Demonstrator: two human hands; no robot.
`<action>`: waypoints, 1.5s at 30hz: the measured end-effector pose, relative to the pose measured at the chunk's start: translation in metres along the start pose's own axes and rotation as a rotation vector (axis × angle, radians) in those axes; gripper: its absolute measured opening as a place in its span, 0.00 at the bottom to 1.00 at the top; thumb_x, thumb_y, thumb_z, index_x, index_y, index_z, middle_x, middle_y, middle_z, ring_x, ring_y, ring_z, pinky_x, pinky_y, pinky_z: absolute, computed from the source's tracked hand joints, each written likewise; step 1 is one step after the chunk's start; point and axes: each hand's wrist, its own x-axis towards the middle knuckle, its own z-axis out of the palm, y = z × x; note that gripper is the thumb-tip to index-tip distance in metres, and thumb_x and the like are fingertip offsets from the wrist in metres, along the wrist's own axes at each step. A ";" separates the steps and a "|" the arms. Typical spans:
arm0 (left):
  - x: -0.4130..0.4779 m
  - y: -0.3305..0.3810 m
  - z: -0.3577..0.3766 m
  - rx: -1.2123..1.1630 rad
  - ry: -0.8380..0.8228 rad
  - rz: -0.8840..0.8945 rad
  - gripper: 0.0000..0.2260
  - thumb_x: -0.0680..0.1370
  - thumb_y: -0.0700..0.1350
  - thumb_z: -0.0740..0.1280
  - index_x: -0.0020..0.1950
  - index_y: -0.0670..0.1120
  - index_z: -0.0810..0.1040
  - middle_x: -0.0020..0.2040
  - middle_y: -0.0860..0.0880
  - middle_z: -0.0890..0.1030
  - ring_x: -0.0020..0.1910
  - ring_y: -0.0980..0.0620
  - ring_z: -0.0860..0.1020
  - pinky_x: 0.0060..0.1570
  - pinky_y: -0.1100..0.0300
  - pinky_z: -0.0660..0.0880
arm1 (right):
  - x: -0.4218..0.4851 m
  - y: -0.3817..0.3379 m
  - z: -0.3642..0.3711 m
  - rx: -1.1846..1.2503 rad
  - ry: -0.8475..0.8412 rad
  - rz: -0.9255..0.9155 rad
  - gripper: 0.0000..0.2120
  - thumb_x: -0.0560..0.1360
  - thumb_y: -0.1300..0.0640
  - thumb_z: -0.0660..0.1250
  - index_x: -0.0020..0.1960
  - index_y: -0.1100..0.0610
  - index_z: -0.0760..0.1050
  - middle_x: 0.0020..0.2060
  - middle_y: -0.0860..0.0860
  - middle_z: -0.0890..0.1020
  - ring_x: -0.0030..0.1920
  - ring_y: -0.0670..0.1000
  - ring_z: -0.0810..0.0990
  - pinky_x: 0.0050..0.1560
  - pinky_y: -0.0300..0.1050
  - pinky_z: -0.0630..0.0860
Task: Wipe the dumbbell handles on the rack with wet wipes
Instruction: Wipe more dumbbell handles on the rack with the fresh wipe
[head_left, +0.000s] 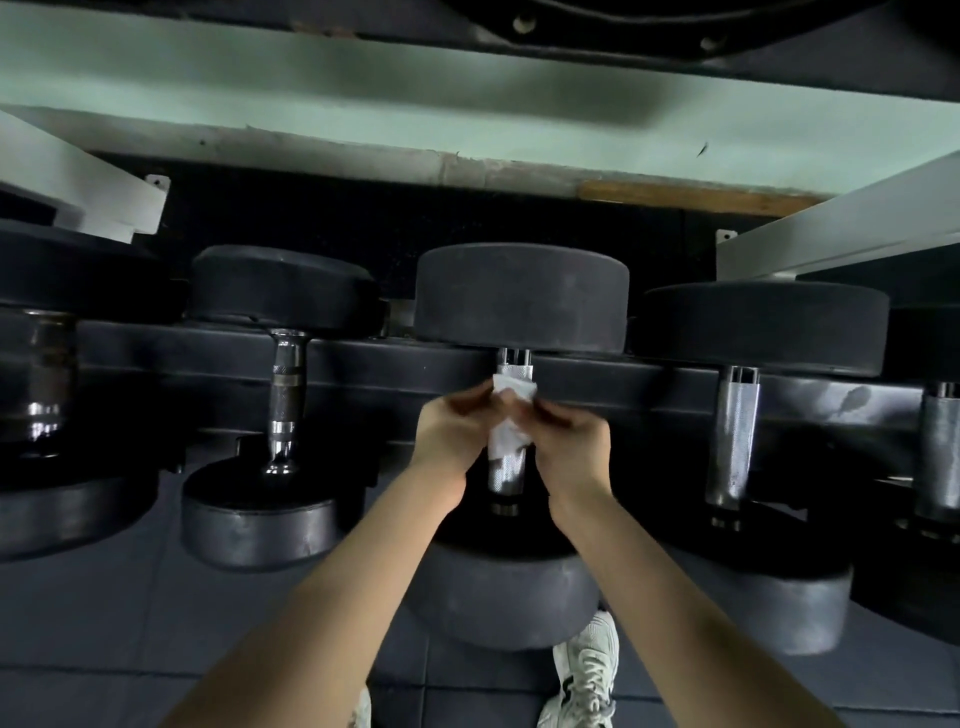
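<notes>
Both hands meet at the middle dumbbell (522, 299) on the rack (363, 358). A white wet wipe (511, 415) is wrapped around the upper part of its knurled metal handle (505, 475); the lower part of the handle is bare and shiny. The left hand (449, 431) reaches in from the left side and the right hand (574, 441) from the right, close to each other, with the wipe between them. The fingers of both hands are curled and pinch the wipe against the handle. The fingertips are a little blurred, so I cannot tell exactly which fingers touch it.

The middle dumbbell lies across the dark rail of the rack: one black round head is beyond the rail, the other is nearer to the person.

To the left lies a smaller dumbbell (283, 384) with a chrome handle, and to the right a larger dumbbell (732, 431) with a grey knurled handle. More weights are partly visible at both edges. A white shoe (587, 670) stands on the dark floor tiles (104, 623), just below the near head. Behind the rack is a pale green wall (363, 104).
</notes>
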 end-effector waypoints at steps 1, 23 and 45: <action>0.003 0.006 0.004 -0.024 0.013 -0.009 0.06 0.76 0.37 0.67 0.41 0.45 0.82 0.36 0.49 0.84 0.35 0.55 0.81 0.44 0.61 0.80 | 0.006 -0.007 0.003 0.007 0.003 -0.018 0.03 0.69 0.59 0.75 0.41 0.59 0.83 0.38 0.52 0.85 0.42 0.49 0.83 0.48 0.42 0.79; -0.007 -0.011 -0.036 0.707 -0.257 -0.001 0.17 0.72 0.44 0.73 0.59 0.44 0.79 0.46 0.52 0.81 0.42 0.60 0.78 0.35 0.82 0.68 | -0.001 0.018 -0.034 -0.653 -0.317 -0.037 0.13 0.67 0.56 0.77 0.48 0.62 0.83 0.37 0.51 0.84 0.35 0.41 0.78 0.38 0.32 0.72; -0.021 0.001 -0.012 0.846 0.041 -0.021 0.11 0.65 0.42 0.79 0.39 0.38 0.80 0.42 0.40 0.84 0.41 0.44 0.83 0.46 0.52 0.80 | -0.019 0.009 -0.028 -0.835 -0.101 -0.064 0.11 0.67 0.60 0.76 0.31 0.57 0.75 0.25 0.48 0.73 0.27 0.45 0.71 0.21 0.29 0.62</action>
